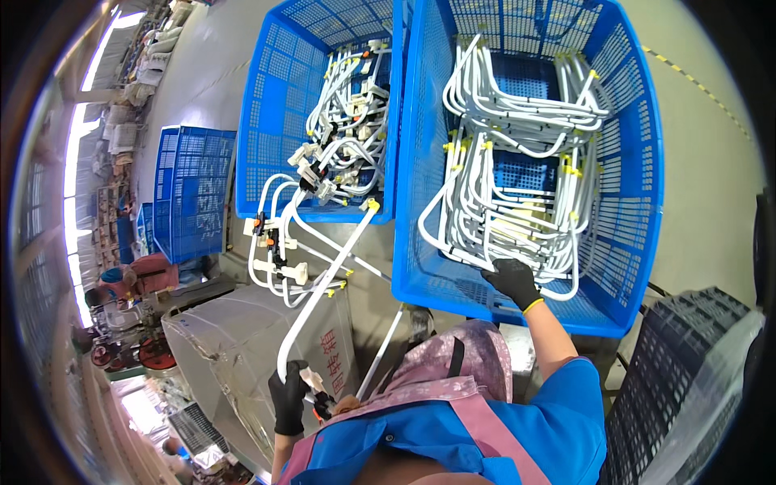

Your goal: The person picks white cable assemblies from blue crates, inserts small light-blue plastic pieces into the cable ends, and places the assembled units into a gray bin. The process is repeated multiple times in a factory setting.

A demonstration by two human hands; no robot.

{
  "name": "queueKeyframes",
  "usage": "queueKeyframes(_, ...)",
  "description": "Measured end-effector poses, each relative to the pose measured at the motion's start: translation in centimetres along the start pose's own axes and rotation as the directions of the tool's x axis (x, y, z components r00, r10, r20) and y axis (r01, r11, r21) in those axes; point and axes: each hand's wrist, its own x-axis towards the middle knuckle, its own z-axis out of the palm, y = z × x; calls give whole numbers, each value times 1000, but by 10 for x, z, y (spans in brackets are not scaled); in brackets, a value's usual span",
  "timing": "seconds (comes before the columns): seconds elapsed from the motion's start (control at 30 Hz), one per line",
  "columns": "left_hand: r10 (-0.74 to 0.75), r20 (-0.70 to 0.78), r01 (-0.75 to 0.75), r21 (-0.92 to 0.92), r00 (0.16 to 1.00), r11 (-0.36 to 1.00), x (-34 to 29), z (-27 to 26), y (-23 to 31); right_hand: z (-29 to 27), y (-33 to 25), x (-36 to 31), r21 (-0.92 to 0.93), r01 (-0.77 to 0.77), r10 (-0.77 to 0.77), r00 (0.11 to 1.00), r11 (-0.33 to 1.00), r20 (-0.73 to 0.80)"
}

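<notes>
Right hand (pixel 512 279) fingertips hidden among white tubes (pixel 517 174) in blue crate (pixel 638 202).

The black-gloved right hand (pixel 512 280) hides its fingertips among white bent plastic tubes (pixel 517 162); at nine o'clock, a distant crouching person (pixel 129 283) is blurred.

Factory floor, blue crates (pixel 630 242) of white tubes (pixel 517 162), stacked cartons
</notes>
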Motion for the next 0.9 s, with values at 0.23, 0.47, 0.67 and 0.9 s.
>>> queueKeyframes(0.23, 233, 147, -227, -59, 961, 972, 39, -44, -31, -100, -90, -85, -167, -31, -20, 955, 985, -295)
queueKeyframes(0.47, 505, 183, -483, -153, 844, 862, 68, -98, -39, -109, -203, -249, -112, 35, -108, 647, 993, -755)
queueKeyframes(0.67, 608, 227, -596, -127, 761, 793, 66, -143, -30, -37, -204, -428, 539, 28, 534, 109, 842, -839)
queueKeyframes(0.9, 722, 164, -715, -110, 672, 691, 14, -201, -14, 10, -220, -526, 394, 182, 425, -185, 901, -886)
